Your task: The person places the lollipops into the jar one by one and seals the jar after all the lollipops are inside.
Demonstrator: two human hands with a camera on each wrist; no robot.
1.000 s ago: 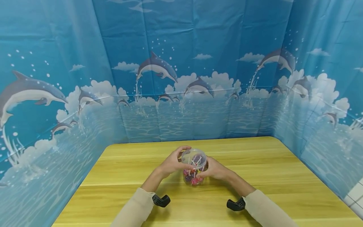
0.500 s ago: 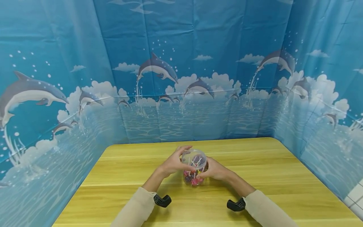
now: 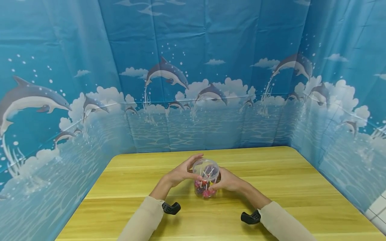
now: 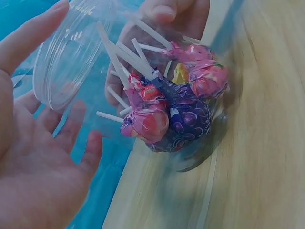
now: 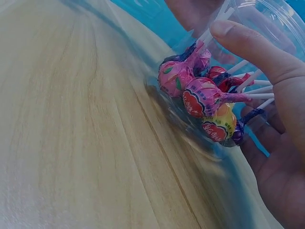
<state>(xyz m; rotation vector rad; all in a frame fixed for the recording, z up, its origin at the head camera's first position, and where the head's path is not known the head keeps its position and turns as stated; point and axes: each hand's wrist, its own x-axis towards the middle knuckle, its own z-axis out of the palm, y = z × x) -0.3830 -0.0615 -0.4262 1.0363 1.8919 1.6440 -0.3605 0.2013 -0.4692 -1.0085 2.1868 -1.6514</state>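
Observation:
Between both hands, at the middle of the table (image 3: 144,187), stands a clear plastic jar (image 4: 212,148). Wrapped lollipops (image 5: 202,98) in pink, purple, red and yellow lie inside, their white sticks pointing up. A clear round lid (image 4: 59,81) sits on the jar's mouth. My left hand (image 3: 179,173) grips the lid's rim from the left, thumb in front and fingers behind. My right hand (image 3: 231,180) holds the jar's body lower down on the right, its thumb across the front. Parts of the right fingers are hidden behind the jar in the head view.
Behind the yellow wood-grain table hangs a blue curtain (image 3: 181,130) with printed dolphins, which also runs down both sides. Black curved pieces (image 3: 171,208) sit at the wrists by the beige sleeves (image 3: 143,217). White floor tiles (image 3: 378,207) show at far right.
My left thumb has shifted slightly leftward along the lid's edge. The jar and my right hand stay almost where they were.

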